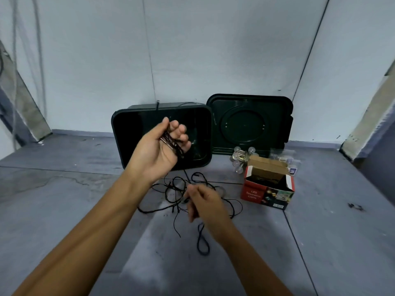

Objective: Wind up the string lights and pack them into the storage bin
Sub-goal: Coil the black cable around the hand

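Observation:
A black string of lights lies tangled on the grey floor in front of me. My left hand is raised palm-up over the open dark green storage bin, its fingers curled around a wound bundle of the black wire. My right hand is lower, just above the loose tangle, and pinches a strand of the wire; it is blurred. A strand runs down from the bundle to the tangle. The bin's inside looks dark and bare.
The bin's lid leans upright against the wall, right of the bin. A cluster of clear bulb lights lies beside it. An open red LED lights box stands at the right, with small packets behind it.

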Demonstrator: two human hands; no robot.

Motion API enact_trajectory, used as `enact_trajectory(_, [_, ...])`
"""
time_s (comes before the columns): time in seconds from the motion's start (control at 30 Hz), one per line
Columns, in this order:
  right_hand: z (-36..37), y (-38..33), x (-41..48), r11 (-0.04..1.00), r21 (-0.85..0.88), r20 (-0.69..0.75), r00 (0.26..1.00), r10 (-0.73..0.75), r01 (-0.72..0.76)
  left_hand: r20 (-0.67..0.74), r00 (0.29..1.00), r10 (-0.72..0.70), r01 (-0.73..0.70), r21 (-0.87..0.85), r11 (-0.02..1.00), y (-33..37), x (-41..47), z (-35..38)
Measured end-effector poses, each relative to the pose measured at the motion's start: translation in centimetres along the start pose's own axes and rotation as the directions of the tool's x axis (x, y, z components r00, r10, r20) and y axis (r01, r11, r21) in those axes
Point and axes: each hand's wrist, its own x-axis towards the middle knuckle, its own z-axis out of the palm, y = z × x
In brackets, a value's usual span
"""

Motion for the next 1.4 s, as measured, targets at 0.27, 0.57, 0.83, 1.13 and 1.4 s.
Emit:
enact_trajectory(0.27, [-0.9, -4.0, -1.5, 0.852, -0.472, 0.090, 0.974, -0.208, 0.225, -0.145, 0.988, -0.051, 0.121, 0.528, 0.841, -2.6, 0.4, -2.4])
enact_trajectory(0.57, [-4.0, -8.4, 3.9, 0.924, -0.287, -0.053, 0.959, -0.279, 0.253, 0.119, 0.843, -0.525, 0.335, 0.646, 0.686, -5.7, -3.7, -1.3])
enact_trajectory(0.83, [-2.6, -4.0, 3.4, 0.991, 0.132, 0.094, 0.995, 0.017, -0.029, 0.273, 0.896, -0.351, 0.258, 0.324, 0.910, -3.7, -3.3, -1.2])
enact_trajectory(1.13, [-0.7, -1.1, 0.7, 0.993, 0.115, 0.079, 0.996, -0.045, 0.036, 0.038, 0.995, -0.094, 0.089, 0.119, 0.989, -2.0, -1.3, -0.5])
enact_trajectory(1.4, [-1.1, -2.1, -0.8, 0.998, 0.059, -0.020, 0.999, 0.032, -0.030, -0.068, 0.993, -0.091, 0.110, 0.374, 0.921, -2.2, -0.9, -2.0])
